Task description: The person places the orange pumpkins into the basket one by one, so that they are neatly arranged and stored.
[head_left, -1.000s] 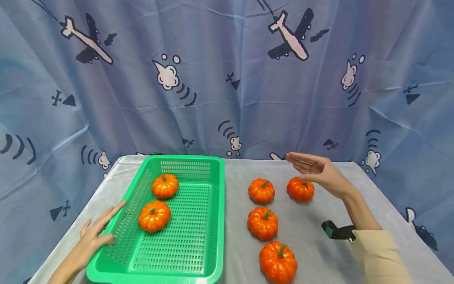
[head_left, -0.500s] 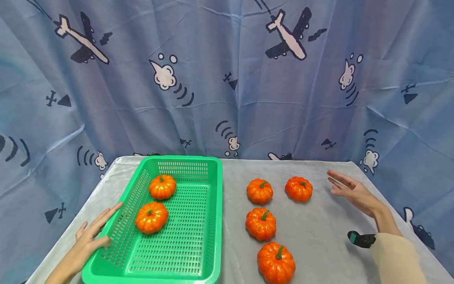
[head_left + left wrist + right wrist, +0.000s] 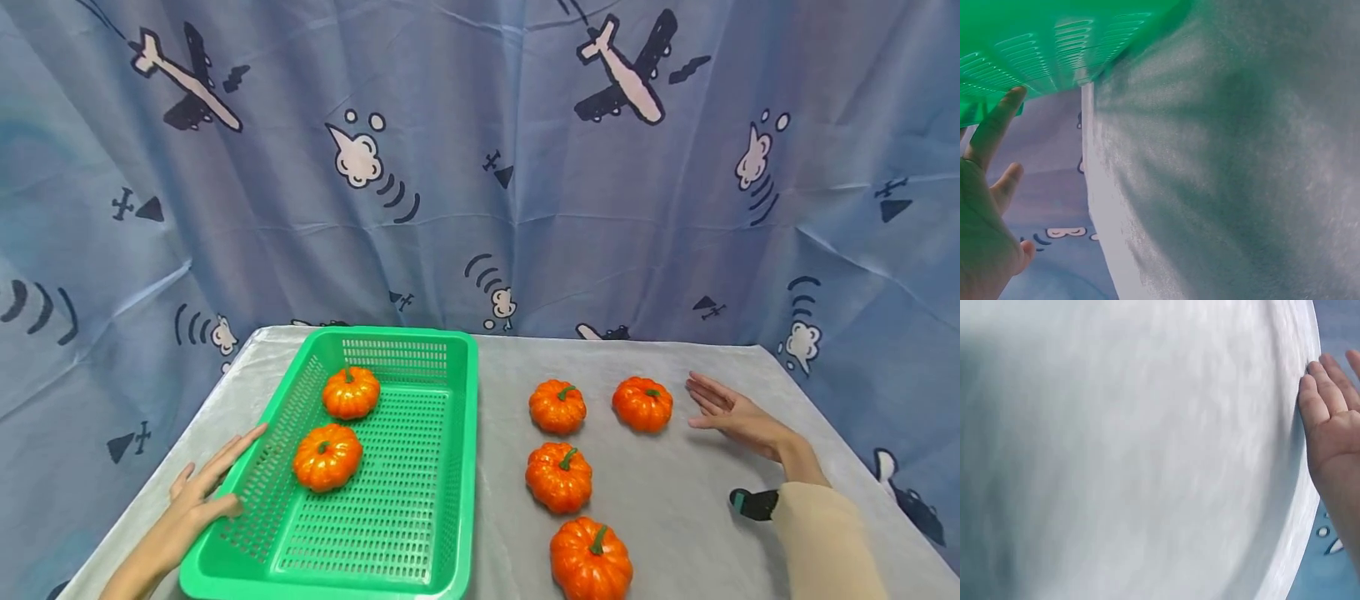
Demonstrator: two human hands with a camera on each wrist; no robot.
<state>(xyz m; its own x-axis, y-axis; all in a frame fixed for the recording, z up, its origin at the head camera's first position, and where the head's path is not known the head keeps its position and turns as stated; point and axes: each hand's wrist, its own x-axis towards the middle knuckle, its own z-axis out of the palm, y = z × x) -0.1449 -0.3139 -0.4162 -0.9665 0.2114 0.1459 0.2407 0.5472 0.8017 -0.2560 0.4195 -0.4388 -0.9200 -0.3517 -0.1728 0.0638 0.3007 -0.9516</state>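
My left hand (image 3: pixel 187 507) touches the left rim of a green basket (image 3: pixel 471 467), fingers extended; in the left wrist view the hand (image 3: pixel 988 206) lies against the basket's slotted side (image 3: pixel 1072 47). Two orange pumpkins, one at the back (image 3: pixel 351 392) and one nearer (image 3: pixel 327 457), sit inside at the left. My right hand (image 3: pixel 742 418), empty with straight fingers, is just right of a pumpkin (image 3: pixel 642 404), with a gap between them. The right wrist view shows this hand (image 3: pixel 1338 425) with nothing in it.
Three more pumpkins stand in a column right of the basket: back (image 3: pixel 557 407), middle (image 3: pixel 558 477) and front (image 3: pixel 591 559). A pale cloth (image 3: pixel 675 508) covers the table. Behind hangs a blue curtain (image 3: pixel 450 167) with printed planes.
My right hand has moved right and down from behind the back right pumpkin to its right side. The left hand keeps its place on the basket rim.
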